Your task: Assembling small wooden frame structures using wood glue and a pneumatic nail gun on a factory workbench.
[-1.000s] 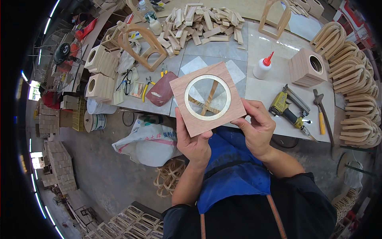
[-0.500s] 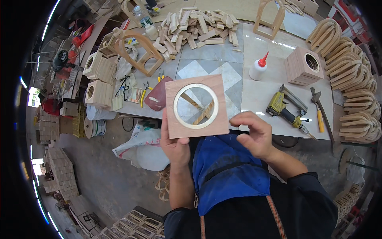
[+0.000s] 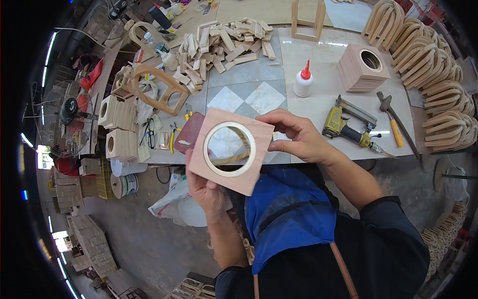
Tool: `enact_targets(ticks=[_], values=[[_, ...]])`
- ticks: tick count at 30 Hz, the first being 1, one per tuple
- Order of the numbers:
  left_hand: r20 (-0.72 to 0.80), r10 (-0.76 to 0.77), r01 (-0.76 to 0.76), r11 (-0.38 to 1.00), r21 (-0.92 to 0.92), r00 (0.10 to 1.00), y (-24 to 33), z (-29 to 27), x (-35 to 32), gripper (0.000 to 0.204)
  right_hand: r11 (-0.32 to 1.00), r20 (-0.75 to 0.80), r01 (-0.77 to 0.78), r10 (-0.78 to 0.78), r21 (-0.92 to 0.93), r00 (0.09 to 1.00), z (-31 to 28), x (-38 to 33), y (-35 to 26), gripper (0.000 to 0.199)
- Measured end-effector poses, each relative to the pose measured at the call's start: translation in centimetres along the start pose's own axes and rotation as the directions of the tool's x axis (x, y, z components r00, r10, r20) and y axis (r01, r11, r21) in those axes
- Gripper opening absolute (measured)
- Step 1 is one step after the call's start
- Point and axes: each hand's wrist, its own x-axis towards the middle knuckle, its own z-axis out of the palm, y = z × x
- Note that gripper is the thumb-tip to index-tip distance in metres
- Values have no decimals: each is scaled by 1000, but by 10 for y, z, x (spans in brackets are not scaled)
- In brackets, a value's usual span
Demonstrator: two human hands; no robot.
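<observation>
Pinching the square wooden panel with a round hole [image 3: 230, 150] from both sides: your left hand [image 3: 203, 187] curls its fingers around the lower left edge, your right hand [image 3: 298, 137] grips the right edge. It's up above the workbench [image 3: 318, 50], glue bottle [image 3: 302, 79] and yellow nail gun [image 3: 351, 127] behind.

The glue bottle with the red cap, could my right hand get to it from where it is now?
Probably yes. The glue bottle stands upright on bare tabletop just beyond the right hand, with nothing between them. But that hand is gripping the square wooden panel, so it would have to let go, leaving it to the left hand.
</observation>
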Motion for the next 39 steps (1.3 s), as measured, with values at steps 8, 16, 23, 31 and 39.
enact_targets(ticks=[8, 16, 23, 31, 39], values=[[-64, 311, -307, 949, 71, 948, -20, 32, -27, 101, 996, -207, 86, -79, 28, 975, 34, 2, 5, 55], [-222, 269, -250, 962, 110, 937, -3, 76, -27, 98, 986, -216, 98, -125, -132, 968, 43, -9, -6, 54], [-274, 324, -322, 945, 55, 905, -12, 83, -28, 96, 967, -268, 107, -170, -232, 948, 40, -13, -10, 50], [-270, 332, -322, 943, 84, 904, -17, 76, -31, 91, 933, -257, 144, -235, -329, 937, 39, -15, -5, 47], [-304, 318, -305, 948, 90, 898, -15, 80, -29, 98, 962, -336, 123, -203, -244, 920, 48, -14, -11, 45]])
